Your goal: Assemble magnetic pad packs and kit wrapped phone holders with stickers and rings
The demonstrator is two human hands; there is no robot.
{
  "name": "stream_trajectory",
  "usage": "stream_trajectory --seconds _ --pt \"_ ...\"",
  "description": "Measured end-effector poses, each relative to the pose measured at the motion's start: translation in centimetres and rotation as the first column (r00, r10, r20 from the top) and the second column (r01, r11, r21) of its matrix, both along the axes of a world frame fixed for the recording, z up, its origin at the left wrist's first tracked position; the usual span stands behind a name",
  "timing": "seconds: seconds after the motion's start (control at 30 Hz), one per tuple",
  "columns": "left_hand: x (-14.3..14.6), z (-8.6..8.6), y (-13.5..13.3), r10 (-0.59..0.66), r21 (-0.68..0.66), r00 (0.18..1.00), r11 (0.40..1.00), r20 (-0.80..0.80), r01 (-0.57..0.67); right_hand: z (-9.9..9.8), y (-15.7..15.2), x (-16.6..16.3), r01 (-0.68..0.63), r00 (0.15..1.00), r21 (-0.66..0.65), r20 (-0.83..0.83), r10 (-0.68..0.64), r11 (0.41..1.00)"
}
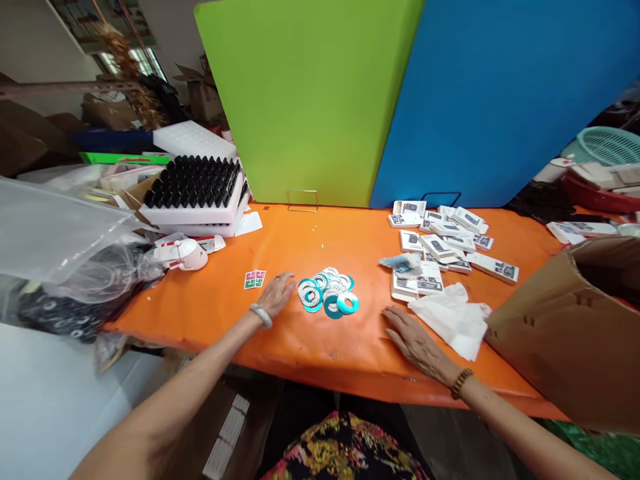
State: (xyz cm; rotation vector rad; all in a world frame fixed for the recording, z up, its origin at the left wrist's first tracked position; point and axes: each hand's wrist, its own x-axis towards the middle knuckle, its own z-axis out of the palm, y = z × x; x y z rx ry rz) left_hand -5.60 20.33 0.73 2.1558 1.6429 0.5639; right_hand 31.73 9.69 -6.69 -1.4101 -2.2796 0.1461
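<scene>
Rings (327, 293) piled flat on orange table (200, 310), left of white boxes (436, 247).
Round faces up, print too small to read. Left hand (276, 294) unclenched, well left of boxes; right hand (417, 341) fingers apart, just in front.

No words, brands or numbers are coming out readable. The small card (255, 279) is carrying white marks on its red and green squares, but they are showing too small to make out. The white boxes (437, 247) are bearing dark pictures with fine print that is blurring away. Faint printing is running around some of the white and teal rings (332, 291), staying illegible. The white-and-red packet (214, 243) is showing a dark mark, which is also remaining unclear.
</scene>
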Motion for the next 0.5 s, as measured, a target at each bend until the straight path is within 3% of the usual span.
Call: stream_trajectory --seconds 0.13,0.27,0.37,0.5 --pt "-2.9 -2.8 -4.6 0.148 -0.012 0.983 0.989 -0.109 -0.15 -0.1 -2.3 1.6 -0.087 0.989 0.038 0.121 0.082 0.995" --pt "-2.6 -4.9 -6.2 0.255 0.01 0.942 0.966 -0.219 -0.259 0.6 -2.2 1.2 -0.078 0.986 0.027 0.15 0.073 0.997" --pt "-1.9 -5.1 -6.2 0.256 0.057 0.911 0.966 -0.324 -0.251 1.0 -2.3 0.9 -0.044 0.99 0.048 0.136 0.037 0.998" --pt "-1.6 -4.6 -6.1 0.262 0.08 0.901 0.965 -0.345 -0.25 1.4 -2.6 0.7 -0.015 0.994 0.094 0.106 0.005 0.995"
